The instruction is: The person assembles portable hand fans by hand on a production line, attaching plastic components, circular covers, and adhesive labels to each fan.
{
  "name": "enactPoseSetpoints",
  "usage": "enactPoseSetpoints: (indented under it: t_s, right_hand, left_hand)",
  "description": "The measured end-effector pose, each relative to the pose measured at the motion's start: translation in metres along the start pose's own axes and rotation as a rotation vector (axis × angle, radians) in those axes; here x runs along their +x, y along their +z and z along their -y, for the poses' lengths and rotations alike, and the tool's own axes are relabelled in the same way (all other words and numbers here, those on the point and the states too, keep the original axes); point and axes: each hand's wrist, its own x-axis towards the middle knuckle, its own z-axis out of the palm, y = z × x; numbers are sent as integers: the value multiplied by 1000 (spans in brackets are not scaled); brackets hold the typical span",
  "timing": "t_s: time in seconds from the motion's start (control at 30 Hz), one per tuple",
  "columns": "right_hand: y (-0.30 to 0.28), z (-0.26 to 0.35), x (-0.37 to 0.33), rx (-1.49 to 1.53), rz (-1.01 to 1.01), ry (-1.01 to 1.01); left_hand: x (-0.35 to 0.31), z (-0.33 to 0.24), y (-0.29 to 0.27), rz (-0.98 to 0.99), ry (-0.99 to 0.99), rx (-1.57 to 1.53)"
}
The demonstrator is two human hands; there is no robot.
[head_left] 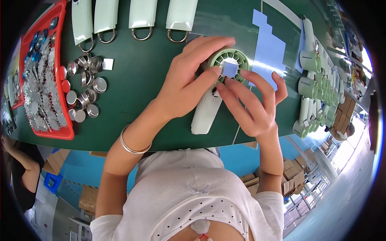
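A pale green handheld fan housing (206, 114) lies in front of me, its round ribbed head up and its handle slanting toward me. A small blue square piece (230, 69) covers part of the head's white centre. My left hand (185, 78) wraps round the left side of the head, its thumb beside the blue square. At the head's lower edge, my right hand (255, 102) has its thumb and a finger pinched near a dark reddish bit, perhaps wire; what lies between them is hidden. Another right finger reaches toward the rim.
Several pale green handles (142, 14) with metal loops lie along the far edge. To the left, round metal caps (100, 84) are scattered beside a red tray (68, 120) of silver toothed pieces. Blue sheets (268, 48) and several fan housings (309, 87) are on the right.
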Motion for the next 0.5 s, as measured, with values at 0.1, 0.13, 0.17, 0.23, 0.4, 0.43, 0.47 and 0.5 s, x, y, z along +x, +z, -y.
enactPoseSetpoints:
  t_s: [0.1,0.13,0.17,0.23,0.4,0.43,0.47,0.5]
  right_hand:
    - [-2,-1,1,64,14,11]
    - [-4,0,0,99,23,47]
    - [-4,1,0,99,18,47]
    - [0,6,-2,185,-10,161]
    - [-1,13,-6,340,-46,343]
    - [-1,14,-7,374,-37,371]
    - [-1,15,-7,375,-40,374]
    - [-2,16,-6,399,-35,381]
  left_hand:
    - [-6,-9,9,-155,-95,-159]
    - [-8,-10,8,-203,-11,-94]
    - [-10,-12,7,-250,73,-29]
    - [-16,-13,1,-187,125,112]
    - [-31,-32,-3,-60,153,412]
    - [-32,-33,-1,-77,143,412]
    - [-32,-31,-2,-74,143,414]
    - [-32,-28,-3,-61,170,453]
